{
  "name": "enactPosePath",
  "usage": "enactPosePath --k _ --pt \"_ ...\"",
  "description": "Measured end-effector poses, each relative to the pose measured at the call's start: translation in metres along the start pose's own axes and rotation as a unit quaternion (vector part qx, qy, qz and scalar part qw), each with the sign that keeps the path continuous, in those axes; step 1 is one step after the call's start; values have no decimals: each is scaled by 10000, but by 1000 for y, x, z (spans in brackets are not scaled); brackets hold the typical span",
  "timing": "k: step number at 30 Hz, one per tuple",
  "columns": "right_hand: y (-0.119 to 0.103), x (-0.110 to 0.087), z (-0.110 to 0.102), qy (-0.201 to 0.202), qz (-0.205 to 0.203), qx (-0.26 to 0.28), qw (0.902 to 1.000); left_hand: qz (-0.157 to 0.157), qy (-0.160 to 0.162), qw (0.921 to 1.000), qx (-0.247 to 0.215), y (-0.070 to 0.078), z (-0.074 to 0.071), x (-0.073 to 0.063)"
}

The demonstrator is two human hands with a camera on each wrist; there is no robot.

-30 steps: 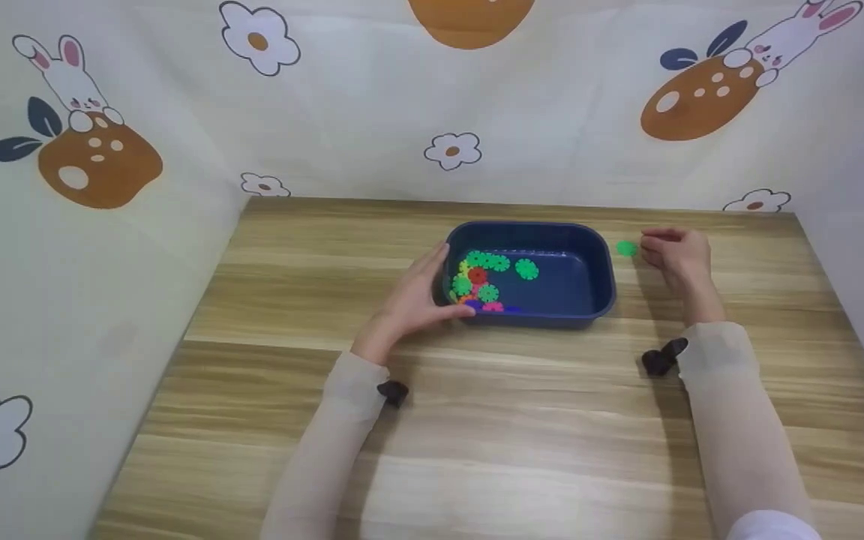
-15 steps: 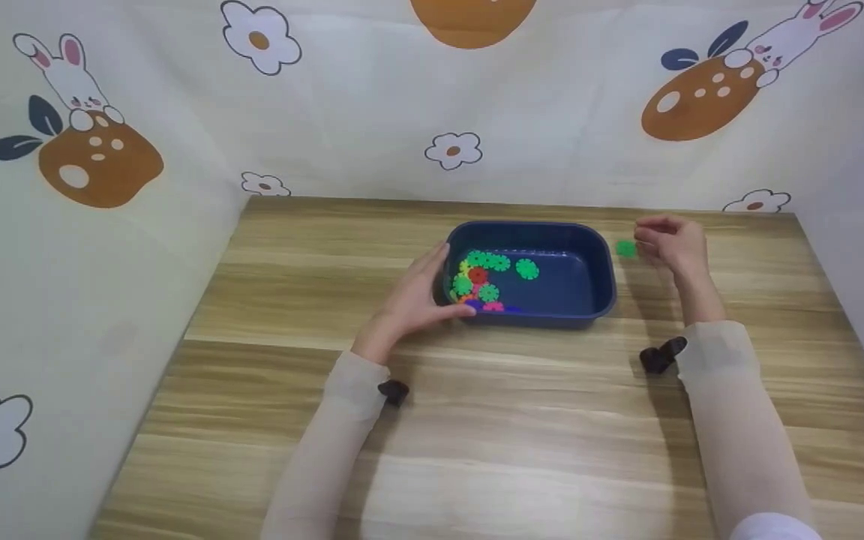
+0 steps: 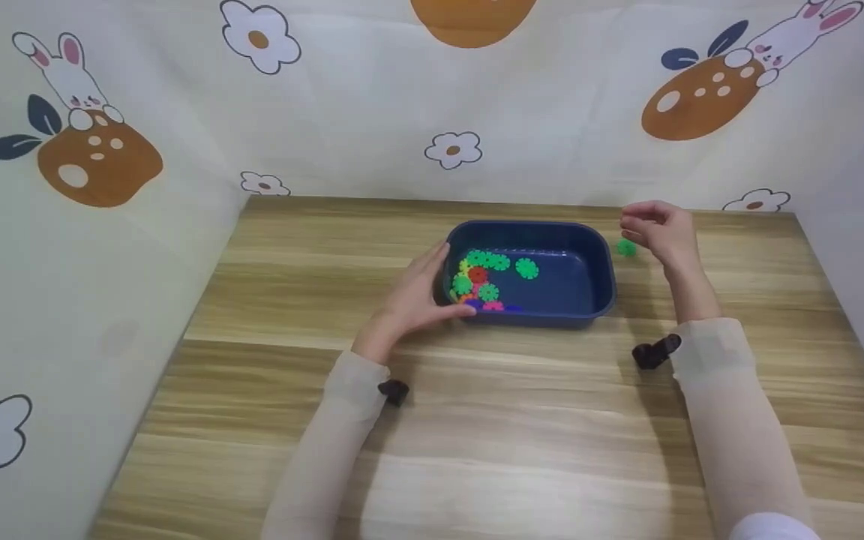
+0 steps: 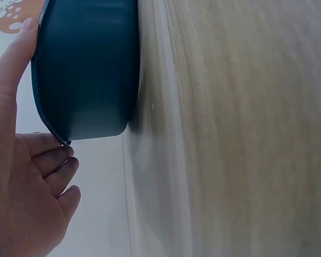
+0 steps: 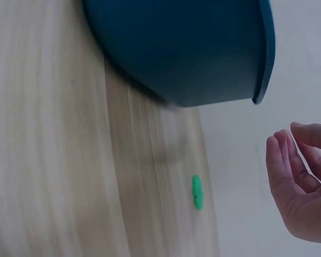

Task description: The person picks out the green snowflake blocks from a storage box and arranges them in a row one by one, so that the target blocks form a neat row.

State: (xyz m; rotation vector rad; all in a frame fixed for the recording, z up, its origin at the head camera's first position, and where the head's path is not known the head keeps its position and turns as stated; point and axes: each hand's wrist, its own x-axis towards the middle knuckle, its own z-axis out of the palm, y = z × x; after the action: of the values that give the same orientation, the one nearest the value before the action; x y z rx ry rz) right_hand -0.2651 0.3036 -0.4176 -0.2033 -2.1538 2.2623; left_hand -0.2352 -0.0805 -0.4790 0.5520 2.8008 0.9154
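Desk [image 3: 522, 420]. Blue tray [image 3: 533, 322]. L hand [image 3: 411, 300] at tray's 9 o'clock: wide grip round end. R hand [image 3: 668, 232], btwn 2 + 3 o'clock: loosely curled, nothing seen held. Discs [image 3: 478, 275] inside, mostly 7–10. Green disc [image 3: 628, 248] on desk, just outside 3: low R sweep could knock it away.

Observed from where I stand: tabletop [image 3: 522, 397], wood-grain finish, streaks running crosswise. Behind the tabletop, a cream back sheet [image 3: 357, 112], lightly creased, bearing outlined flower prints [image 3: 452, 151] and a rabbit-on-fruit print [image 3: 702, 101]. Left of the tabletop, a similarly printed side sheet [image 3: 34, 300]. Right of it, a plain pale panel [image 3: 863, 247]. Whitish glare [image 3: 529, 476] marks the tabletop's near part.
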Motion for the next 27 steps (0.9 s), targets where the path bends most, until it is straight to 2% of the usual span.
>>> enactPosePath --k 9,15,21,27 --pt "-5 1 17 -143 -173 -193 9996 -52 -13 10000 22 2 -1 0" --pt "1 6 27 -225 -295 -572 9977 -138 -39 9999 -10 3 -1 0" --pt "4 7 39 -372 -414 -880 9946 -97 -6 10000 -15 2 -1 -1" --pt "9 6 51 -512 -480 -776 9945 -33 10 10000 40 1 -1 -2"
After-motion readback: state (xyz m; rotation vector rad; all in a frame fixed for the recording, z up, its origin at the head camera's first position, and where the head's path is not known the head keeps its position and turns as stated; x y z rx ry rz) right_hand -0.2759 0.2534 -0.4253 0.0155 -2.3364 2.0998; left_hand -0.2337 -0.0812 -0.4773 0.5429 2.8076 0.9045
